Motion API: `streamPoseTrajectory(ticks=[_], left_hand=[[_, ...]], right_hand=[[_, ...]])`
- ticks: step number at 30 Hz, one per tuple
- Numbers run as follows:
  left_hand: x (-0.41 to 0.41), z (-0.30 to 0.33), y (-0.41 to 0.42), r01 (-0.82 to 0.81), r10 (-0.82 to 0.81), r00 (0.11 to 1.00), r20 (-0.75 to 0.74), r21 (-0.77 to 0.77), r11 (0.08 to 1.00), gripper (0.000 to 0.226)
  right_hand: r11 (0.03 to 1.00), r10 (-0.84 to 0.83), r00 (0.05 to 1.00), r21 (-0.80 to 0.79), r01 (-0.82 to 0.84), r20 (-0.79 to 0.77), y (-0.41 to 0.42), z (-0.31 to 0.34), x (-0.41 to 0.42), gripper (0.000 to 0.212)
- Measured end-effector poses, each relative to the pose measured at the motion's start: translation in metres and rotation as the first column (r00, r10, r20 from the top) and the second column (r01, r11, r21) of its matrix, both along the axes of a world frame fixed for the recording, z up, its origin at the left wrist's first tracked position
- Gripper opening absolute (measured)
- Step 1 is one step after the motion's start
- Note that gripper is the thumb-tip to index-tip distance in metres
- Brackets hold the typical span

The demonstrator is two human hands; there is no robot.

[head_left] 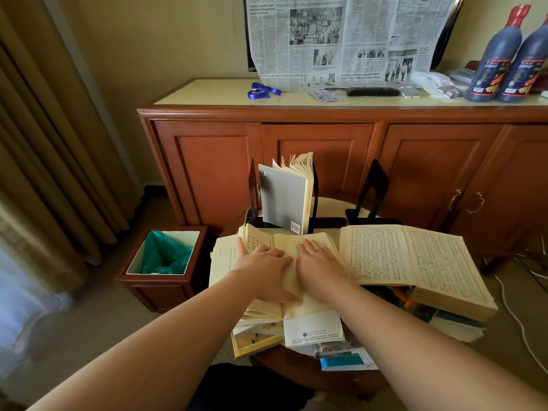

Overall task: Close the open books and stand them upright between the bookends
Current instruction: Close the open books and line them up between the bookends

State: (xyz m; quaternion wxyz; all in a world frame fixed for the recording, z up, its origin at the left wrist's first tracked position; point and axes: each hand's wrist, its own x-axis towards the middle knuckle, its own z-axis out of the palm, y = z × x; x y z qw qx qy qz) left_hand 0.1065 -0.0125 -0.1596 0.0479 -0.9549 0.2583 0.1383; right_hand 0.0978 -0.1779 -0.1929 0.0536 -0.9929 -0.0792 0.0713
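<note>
Head view. A small round dark-wood desk (296, 369), crowded with books, stands before a reddish wooden sideboard (320, 149) carrying a spread newspaper (341, 40) and two dark bottles (507, 54); a wooden wastebin with green liner (166, 256) sits on the carpet beside it. The desk's surface is mostly hidden under stacked volumes. A grey-covered paperback (286, 197) stands between black metal bookends (370, 188). Left hand (264, 271) and right hand (320, 268), fingers flat and spread, press the open yellowed book (284, 247); a thick open book (415, 262) lies just to their right.
</note>
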Motion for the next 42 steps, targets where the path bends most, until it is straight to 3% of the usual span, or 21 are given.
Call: streamPoseTrajectory(ticks=[2,6,11,17,24,30,34,39,42], left_hand=[[0.000,0.001,-0.001,0.000,0.000,1.000,0.000,0.016,1.000,0.105],[-0.003,0.003,-0.002,-0.007,0.008,1.000,-0.011,0.024,1.000,0.106],[-0.006,0.006,-0.001,-0.015,0.015,1.000,-0.023,0.024,1.000,0.107],[-0.006,0.007,-0.001,-0.005,0.005,1.000,-0.014,0.022,1.000,0.103],[-0.003,-0.002,0.001,-0.020,0.020,1.000,-0.007,-0.035,0.999,0.103],[-0.004,-0.003,0.003,-0.027,0.027,1.000,0.008,-0.020,0.999,0.107],[-0.011,0.003,0.004,-0.049,0.050,0.998,0.024,-0.040,0.998,0.109],[-0.025,0.012,0.006,-0.214,0.242,0.959,0.150,-0.182,0.960,0.138],[-0.033,0.016,0.006,-0.449,0.498,0.863,0.090,-0.319,0.835,0.136]], right_hand=[[0.999,0.031,0.999,0.009,-0.031,0.012,-0.004,-0.001,-0.021,0.080],[0.998,0.047,0.996,0.043,-0.051,0.072,-0.010,-0.005,-0.059,0.068],[0.996,0.068,0.996,0.050,-0.071,0.059,-0.010,-0.005,-0.084,0.067],[0.994,0.053,0.998,0.090,-0.054,0.013,-0.012,0.004,-0.037,0.063],[0.998,-0.056,0.997,0.013,0.057,-0.062,0.006,0.008,0.032,0.047],[1.000,0.013,1.000,-0.022,-0.013,0.011,0.000,0.002,-0.010,0.073],[0.998,0.053,0.998,0.045,-0.054,0.033,-0.015,-0.005,-0.056,0.065],[0.988,0.019,0.998,0.151,-0.027,0.055,-0.016,-0.002,-0.071,0.058],[0.938,-0.078,0.993,0.343,0.042,0.092,-0.013,0.003,-0.079,0.049]])
